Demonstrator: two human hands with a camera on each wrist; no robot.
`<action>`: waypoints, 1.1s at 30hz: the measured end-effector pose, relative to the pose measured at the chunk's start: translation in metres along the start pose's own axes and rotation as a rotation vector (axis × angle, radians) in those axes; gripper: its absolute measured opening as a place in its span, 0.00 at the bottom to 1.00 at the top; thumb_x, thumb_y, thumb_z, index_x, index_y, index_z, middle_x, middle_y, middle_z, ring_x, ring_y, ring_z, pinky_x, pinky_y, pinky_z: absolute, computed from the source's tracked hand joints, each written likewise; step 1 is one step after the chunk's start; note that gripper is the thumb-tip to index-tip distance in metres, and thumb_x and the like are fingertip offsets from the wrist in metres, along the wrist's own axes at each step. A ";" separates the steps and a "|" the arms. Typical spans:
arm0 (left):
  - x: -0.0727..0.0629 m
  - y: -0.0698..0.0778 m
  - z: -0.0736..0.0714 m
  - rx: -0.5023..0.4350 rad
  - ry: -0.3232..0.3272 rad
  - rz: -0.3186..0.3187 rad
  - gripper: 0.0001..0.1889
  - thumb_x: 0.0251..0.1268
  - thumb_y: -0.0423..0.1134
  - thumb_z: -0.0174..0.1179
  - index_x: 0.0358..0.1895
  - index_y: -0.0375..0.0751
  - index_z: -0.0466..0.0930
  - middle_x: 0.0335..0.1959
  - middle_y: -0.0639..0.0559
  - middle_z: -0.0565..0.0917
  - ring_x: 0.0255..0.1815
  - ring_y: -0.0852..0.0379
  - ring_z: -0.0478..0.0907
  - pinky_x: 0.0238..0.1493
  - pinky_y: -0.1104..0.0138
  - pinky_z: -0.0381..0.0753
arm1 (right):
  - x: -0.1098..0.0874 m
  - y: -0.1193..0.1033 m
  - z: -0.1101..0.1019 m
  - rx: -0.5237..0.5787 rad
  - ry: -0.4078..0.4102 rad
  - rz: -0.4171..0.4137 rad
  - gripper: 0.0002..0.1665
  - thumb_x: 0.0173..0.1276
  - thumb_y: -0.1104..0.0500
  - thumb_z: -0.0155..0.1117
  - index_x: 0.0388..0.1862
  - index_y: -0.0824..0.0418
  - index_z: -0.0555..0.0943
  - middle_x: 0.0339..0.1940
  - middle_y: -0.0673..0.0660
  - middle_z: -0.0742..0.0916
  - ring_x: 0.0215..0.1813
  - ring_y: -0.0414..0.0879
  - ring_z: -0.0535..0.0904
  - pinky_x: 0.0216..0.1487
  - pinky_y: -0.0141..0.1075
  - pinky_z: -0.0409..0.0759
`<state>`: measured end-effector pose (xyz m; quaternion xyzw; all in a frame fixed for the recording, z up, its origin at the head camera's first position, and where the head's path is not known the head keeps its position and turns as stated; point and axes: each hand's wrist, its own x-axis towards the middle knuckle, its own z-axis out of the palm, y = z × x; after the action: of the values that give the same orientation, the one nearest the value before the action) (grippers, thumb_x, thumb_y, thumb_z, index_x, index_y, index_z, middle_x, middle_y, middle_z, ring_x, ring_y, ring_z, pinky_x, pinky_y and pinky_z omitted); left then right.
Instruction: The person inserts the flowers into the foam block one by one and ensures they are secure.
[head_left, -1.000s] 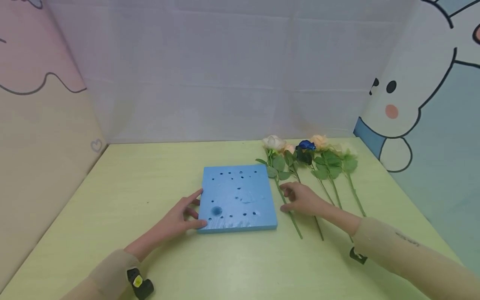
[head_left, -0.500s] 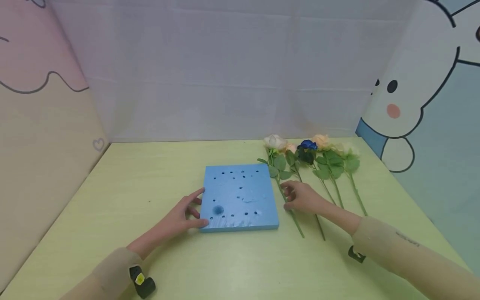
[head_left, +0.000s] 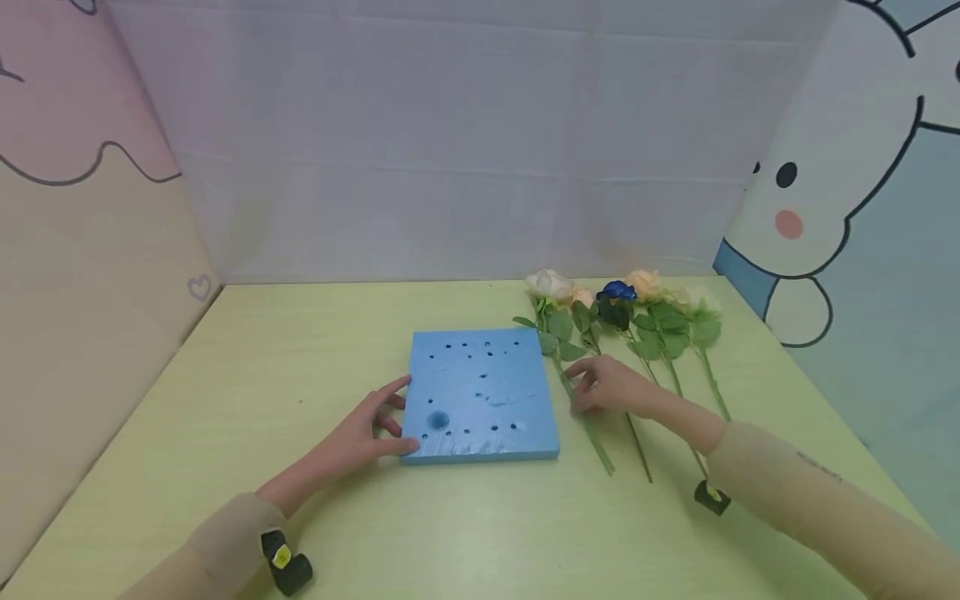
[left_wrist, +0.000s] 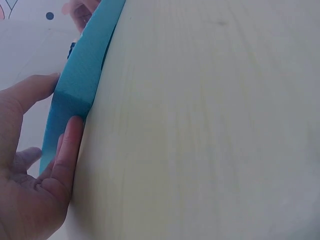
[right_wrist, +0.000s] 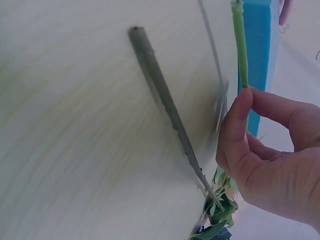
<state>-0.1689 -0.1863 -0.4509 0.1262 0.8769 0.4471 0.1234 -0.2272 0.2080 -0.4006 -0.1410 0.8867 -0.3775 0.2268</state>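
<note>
A blue foam board (head_left: 517, 367) dotted with small holes and one larger dent lies flat on the table. My left hand (head_left: 348, 437) rests on its left edge, fingers extended along the side and thumb at the near corner. To the right of the board, my right hand (head_left: 615, 387) pinches the green stem of a white rose (head_left: 549, 284) between thumb and fingertips. In the right wrist view the stem (right_wrist: 241, 45) shows its cut end beyond the fingertips, beside the board's blue edge. The rose's head still lies at the back of the table.
More long-stemmed flowers lie right of the white rose: a blue rose (head_left: 618, 290), a peach rose (head_left: 643, 282) and others with green leaves (head_left: 663, 321). Some of their stems pass under my right forearm. A white cloth (head_left: 375, 150) hangs behind the table (head_left: 300, 333).
My right fingers have closed in on the white rose's stem, and its lower end has shifted slightly right. My left hand stays at the board; the view has drifted slightly.
</note>
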 end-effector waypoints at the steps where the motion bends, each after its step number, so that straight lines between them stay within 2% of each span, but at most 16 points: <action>1: 0.000 0.000 0.000 -0.002 0.000 0.001 0.49 0.56 0.47 0.72 0.78 0.51 0.53 0.63 0.41 0.72 0.46 0.57 0.78 0.42 0.70 0.76 | 0.000 0.000 -0.002 0.031 -0.015 0.007 0.35 0.60 0.65 0.69 0.65 0.76 0.70 0.36 0.61 0.86 0.30 0.42 0.82 0.36 0.37 0.83; 6: 0.000 0.001 0.001 -0.003 0.005 -0.002 0.49 0.55 0.47 0.73 0.78 0.52 0.53 0.63 0.41 0.73 0.46 0.57 0.78 0.42 0.70 0.75 | -0.001 -0.003 -0.009 0.139 -0.044 0.034 0.28 0.62 0.65 0.67 0.61 0.74 0.73 0.39 0.61 0.84 0.32 0.43 0.83 0.39 0.41 0.86; 12: 0.000 0.002 0.001 0.002 0.006 -0.020 0.49 0.55 0.48 0.73 0.78 0.54 0.53 0.63 0.43 0.73 0.46 0.56 0.77 0.42 0.69 0.75 | 0.001 -0.012 -0.015 0.191 -0.007 0.029 0.25 0.65 0.67 0.64 0.60 0.73 0.73 0.39 0.60 0.84 0.35 0.47 0.85 0.41 0.43 0.86; 24: -0.001 0.005 0.002 -0.026 0.004 -0.018 0.48 0.56 0.46 0.72 0.78 0.52 0.53 0.63 0.41 0.72 0.47 0.56 0.77 0.42 0.69 0.75 | 0.005 -0.034 -0.033 0.157 0.140 -0.118 0.24 0.65 0.65 0.67 0.60 0.68 0.77 0.40 0.63 0.86 0.36 0.47 0.87 0.43 0.51 0.86; 33: 0.000 0.003 0.002 -0.028 0.007 -0.023 0.49 0.55 0.46 0.73 0.78 0.53 0.53 0.63 0.42 0.72 0.46 0.56 0.77 0.43 0.69 0.75 | 0.015 -0.049 -0.034 0.179 0.238 -0.184 0.22 0.68 0.63 0.66 0.60 0.60 0.79 0.45 0.65 0.85 0.42 0.50 0.86 0.45 0.48 0.86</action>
<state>-0.1683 -0.1828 -0.4495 0.1128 0.8724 0.4582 0.1271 -0.2536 0.1889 -0.3483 -0.1550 0.8535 -0.4881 0.0966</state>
